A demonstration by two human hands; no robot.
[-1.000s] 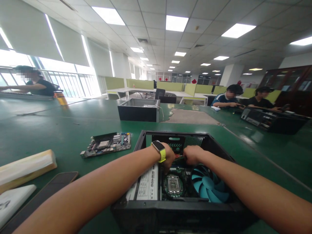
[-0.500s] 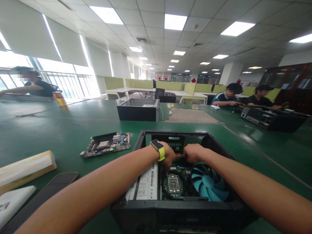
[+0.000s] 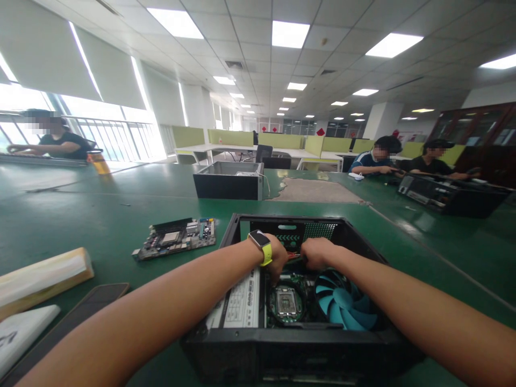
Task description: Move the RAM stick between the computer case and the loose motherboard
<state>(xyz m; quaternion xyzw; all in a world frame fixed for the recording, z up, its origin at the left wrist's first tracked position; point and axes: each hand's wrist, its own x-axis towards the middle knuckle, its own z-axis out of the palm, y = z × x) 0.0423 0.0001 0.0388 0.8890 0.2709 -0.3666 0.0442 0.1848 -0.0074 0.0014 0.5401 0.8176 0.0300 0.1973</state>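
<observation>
An open black computer case [image 3: 322, 344] lies in front of me, with both hands inside it. My left hand [image 3: 278, 259], a yellow-strapped watch on its wrist, reaches down over the motherboard; its fingers curl out of sight. My right hand [image 3: 317, 252] is closed near the far wall, its fingertips hidden. Thin red wires [image 3: 294, 256] show between the two hands; I cannot tell which hand grips them. Below are the bare metal CPU socket [image 3: 286, 301] and a blue-bladed fan [image 3: 342, 305]. A labelled power supply [image 3: 242, 306] fills the case's left side.
A loose motherboard [image 3: 181, 239] lies left of the case. Nearer are a dark phone-like slab [image 3: 88, 306], a white box [image 3: 24, 336] and a cream block [image 3: 48, 277]. Another case [image 3: 229, 184] stands farther back on the green table [image 3: 133, 185]. Co-workers sit at both sides.
My right hand has shifted slightly left, toward my left hand. More of the red wires shows between them. My left hand stays almost in place.
</observation>
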